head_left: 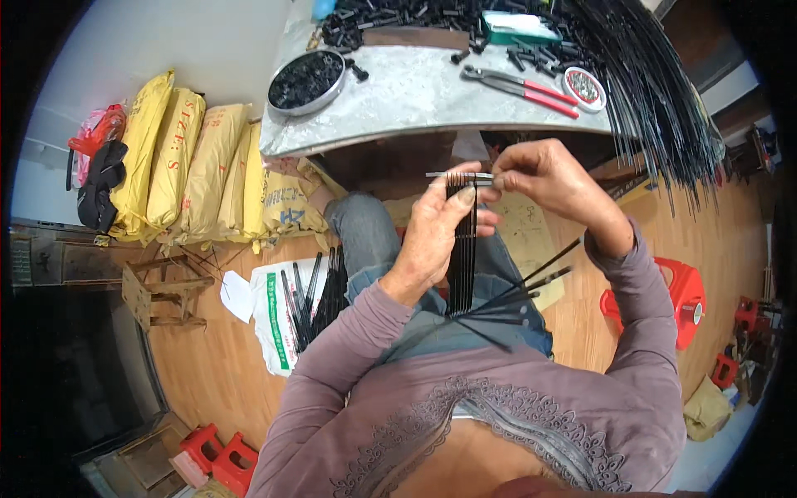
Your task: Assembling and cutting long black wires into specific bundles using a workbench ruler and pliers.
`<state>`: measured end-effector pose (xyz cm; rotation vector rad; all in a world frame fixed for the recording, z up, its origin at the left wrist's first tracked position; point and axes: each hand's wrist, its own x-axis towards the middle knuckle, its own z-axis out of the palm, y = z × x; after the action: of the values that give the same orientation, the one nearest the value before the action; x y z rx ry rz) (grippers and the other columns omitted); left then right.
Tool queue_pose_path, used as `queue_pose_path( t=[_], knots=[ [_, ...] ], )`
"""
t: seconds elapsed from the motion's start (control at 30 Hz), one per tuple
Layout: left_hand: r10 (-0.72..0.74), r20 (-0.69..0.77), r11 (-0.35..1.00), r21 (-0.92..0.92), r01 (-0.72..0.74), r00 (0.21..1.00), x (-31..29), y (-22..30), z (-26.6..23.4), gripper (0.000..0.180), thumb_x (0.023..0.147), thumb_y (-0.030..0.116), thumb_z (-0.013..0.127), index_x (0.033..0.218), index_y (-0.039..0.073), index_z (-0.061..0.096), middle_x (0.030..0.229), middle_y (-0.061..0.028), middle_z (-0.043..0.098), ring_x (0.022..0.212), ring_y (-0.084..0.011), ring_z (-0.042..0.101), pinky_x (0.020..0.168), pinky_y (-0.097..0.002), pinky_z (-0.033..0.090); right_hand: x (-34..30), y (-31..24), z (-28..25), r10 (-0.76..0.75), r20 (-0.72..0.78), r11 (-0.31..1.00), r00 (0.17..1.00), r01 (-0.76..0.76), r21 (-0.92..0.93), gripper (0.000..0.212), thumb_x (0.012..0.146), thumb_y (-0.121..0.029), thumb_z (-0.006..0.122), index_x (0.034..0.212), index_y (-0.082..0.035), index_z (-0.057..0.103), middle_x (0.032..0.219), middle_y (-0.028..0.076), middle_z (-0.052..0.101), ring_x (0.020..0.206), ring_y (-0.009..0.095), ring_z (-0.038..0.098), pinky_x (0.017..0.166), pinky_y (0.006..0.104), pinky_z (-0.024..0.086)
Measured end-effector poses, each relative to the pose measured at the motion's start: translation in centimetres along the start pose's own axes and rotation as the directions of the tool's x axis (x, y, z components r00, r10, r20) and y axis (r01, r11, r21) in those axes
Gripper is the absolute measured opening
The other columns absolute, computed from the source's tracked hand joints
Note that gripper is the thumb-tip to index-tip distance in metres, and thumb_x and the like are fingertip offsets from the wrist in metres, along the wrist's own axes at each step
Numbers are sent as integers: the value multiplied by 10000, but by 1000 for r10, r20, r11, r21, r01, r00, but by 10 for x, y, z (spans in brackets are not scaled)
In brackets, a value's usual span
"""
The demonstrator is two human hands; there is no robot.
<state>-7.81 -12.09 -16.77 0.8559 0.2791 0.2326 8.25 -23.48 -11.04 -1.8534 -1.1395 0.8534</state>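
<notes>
My left hand [438,228] is closed around a bundle of thin black rods [462,278], which look like umbrella ribs. The bundle hangs down over my lap, and its dark lower ends fan out to the right. A slim silvery strip or rod [484,178] lies crosswise at the top of the bundle. My right hand [540,178] is closed in a pinch at the right end of that strip. Whatever else sits between the right fingertips is too small to make out.
Ahead stands a table [398,100] with red-handled pliers [531,90], a round tray of black parts [307,81], a small dish [584,89] and long black rods [656,91] overhanging right. Yellow sacks [212,166] line the left wall. A red stool [682,303] stands right.
</notes>
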Motion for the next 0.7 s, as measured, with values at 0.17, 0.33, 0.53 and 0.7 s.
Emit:
queue_pose_path(
  t=[0.17, 0.33, 0.53, 0.7],
  knots=[
    [-46, 34, 998, -31, 47, 998, -3, -4, 2, 426, 960, 193, 545, 1338, 50, 410, 1083, -161, 625, 894, -253, 670, 752, -338, 568, 1, -9, -5, -211, 15, 938, 977, 207, -278, 85, 793, -21, 646, 859, 30, 629, 695, 110, 609, 647, 139, 577, 616, 299, 468],
    [-36, 21, 999, -32, 37, 999, -3, -5, 1, 315, 971, 199, 533, 1236, 34, 489, 1094, -154, 623, 902, -236, 669, 764, -329, 567, 2, -8, -9, -169, 36, 956, 985, 172, -239, 95, 791, -31, 651, 858, 33, 631, 697, 120, 615, 640, 152, 583, 603, 303, 467],
    [40, 7, 984, 174, -40, 999, -2, -4, 3, 268, 977, 192, 518, 1183, 21, 545, 1078, -106, 625, 886, -169, 648, 771, -291, 543, 4, 4, -26, -37, 161, 997, 986, 48, -63, 279, 776, -101, 728, 1006, 31, 642, 841, 75, 676, 792, 128, 617, 724, 285, 500],
    [249, 68, 700, 677, -228, 966, 10, -5, -13, 257, 926, 106, 541, 1151, 4, 614, 1067, -45, 650, 894, -116, 608, 801, -243, 482, 11, 53, -6, -54, 660, 987, 750, -59, 148, 480, 786, -174, 760, 1167, 50, 572, 1090, 93, 658, 962, 179, 632, 883, 325, 512]
  ],
)
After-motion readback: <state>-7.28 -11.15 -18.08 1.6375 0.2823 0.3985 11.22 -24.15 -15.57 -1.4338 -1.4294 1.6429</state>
